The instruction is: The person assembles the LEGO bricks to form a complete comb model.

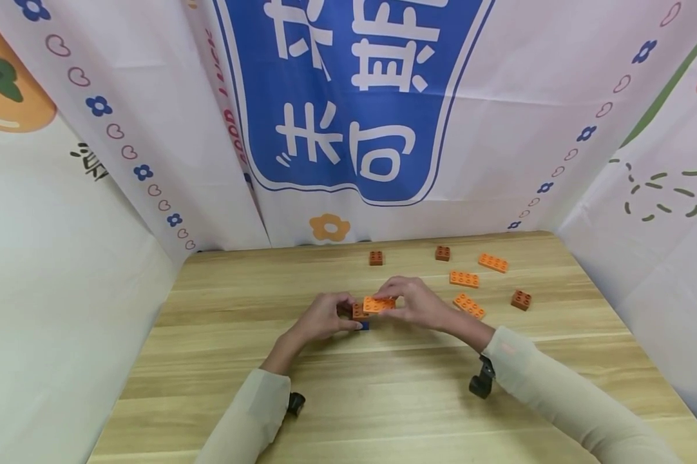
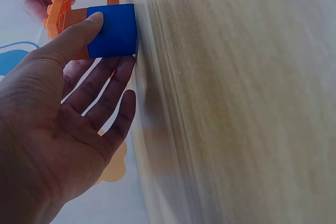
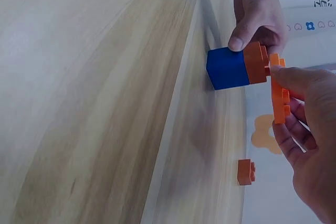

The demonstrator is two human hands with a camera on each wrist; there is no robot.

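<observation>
A curtained booth (image 1: 64, 258); printed cloth (image 1: 169, 84) backs and flanks a wooden table (image 1: 383, 406).

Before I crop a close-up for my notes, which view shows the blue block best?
Left wrist: the blue block looks largest there, mostly uncovered. Right wrist shows it clearly but smaller; head shows only a sliver.

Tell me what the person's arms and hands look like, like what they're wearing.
The left sleeve and right sleeve are pale cream, ending short of the hands. A left black device and a right black device sit near the cuffs. The left hand and right hand wear no gloves.
</observation>
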